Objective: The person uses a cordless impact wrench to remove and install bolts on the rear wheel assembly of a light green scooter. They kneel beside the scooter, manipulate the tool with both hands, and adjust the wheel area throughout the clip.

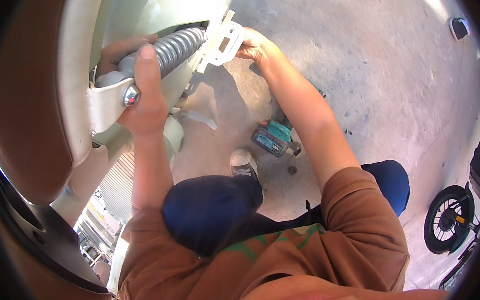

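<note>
My left hand (148, 98) is wrapped round the upper end of a silver coil-spring shock absorber (179, 50), its thumb lying along the top. Just beside that hand, a domed bolt (131, 95) sits in a cream bracket lug (105, 106) of a scooter. Down at the spring's far end is a slotted cream mounting bracket (228, 43). My right hand (252, 46) is at this bracket's right edge, fingers curled in and partly hidden behind it; what they grip does not show.
A brown scooter seat (25, 102) fills the left side. On the concrete floor lies a teal and black cordless power tool (272, 137), near my shoe (243, 163). A pale strip-like piece (199, 119) lies below the bracket. Another vehicle's wheel (449, 219) stands at right.
</note>
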A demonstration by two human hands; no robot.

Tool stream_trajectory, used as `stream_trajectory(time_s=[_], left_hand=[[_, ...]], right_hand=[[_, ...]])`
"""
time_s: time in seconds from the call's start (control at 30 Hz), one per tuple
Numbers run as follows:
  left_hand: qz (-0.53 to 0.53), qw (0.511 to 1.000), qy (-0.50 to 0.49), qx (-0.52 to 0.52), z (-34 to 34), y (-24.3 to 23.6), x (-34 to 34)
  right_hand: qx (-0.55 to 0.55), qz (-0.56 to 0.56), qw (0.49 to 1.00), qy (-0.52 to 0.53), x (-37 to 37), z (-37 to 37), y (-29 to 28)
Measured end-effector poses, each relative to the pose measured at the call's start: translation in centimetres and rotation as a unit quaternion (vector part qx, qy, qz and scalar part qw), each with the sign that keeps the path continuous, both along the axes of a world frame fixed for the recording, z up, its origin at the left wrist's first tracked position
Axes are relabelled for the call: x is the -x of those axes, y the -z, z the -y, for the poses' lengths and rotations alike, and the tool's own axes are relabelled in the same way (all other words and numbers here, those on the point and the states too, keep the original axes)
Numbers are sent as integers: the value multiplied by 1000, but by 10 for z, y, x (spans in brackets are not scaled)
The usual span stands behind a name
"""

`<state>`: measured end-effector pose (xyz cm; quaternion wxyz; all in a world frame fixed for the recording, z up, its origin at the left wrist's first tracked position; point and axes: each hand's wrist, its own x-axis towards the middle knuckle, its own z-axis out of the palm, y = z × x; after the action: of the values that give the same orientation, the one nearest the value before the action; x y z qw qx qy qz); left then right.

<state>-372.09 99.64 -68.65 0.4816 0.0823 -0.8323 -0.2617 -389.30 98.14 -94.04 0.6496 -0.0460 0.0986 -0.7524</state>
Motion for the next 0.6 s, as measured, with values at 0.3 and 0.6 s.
stream_trajectory(time_s=[0.3,0.6], left_hand=[[42,998,-33,43,-4,-4,2],[-4,1000,1,20,5,3,0]], right_hand=[[20,113,988,107,-29,10,1],[99,-90,980,147,-25,7,19]])
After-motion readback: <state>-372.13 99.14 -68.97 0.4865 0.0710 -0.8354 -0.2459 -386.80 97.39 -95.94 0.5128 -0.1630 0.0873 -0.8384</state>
